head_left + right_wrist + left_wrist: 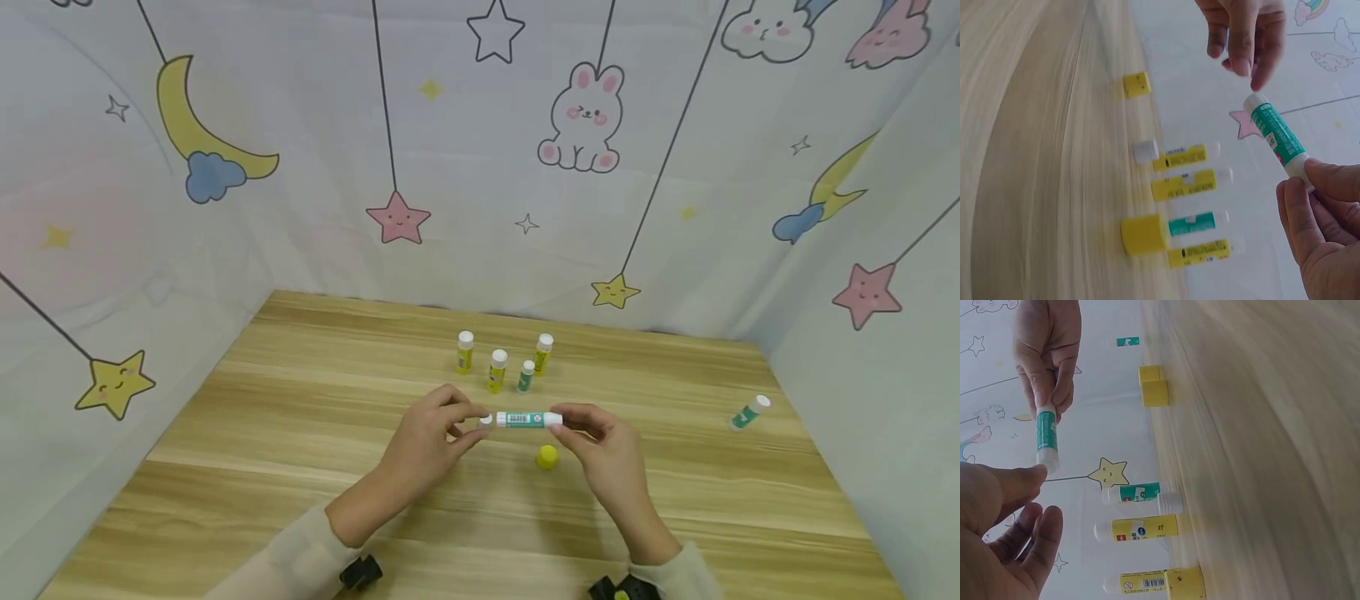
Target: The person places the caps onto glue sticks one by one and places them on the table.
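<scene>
A green glue stick (525, 420) with white ends lies level in the air in the head view. My right hand (611, 454) pinches its right end between thumb and fingers, as the right wrist view also shows. At the other end is my left hand (431, 433), its thumb and fingers parted. In the right wrist view, a small gap separates the left fingertips (1244, 65) from the stick's white end. A white cap (1145, 152) stands on the table; in the head view it shows between the left fingers. A yellow cap (547, 457) sits below the stick.
Behind the hands stand three yellow glue sticks (497, 372) and a small green one (526, 377). Another green glue stick (750, 412) stands far right. Another yellow cap (1137, 84) is on the wooden table (300, 433). A printed curtain (322, 167) surrounds the table.
</scene>
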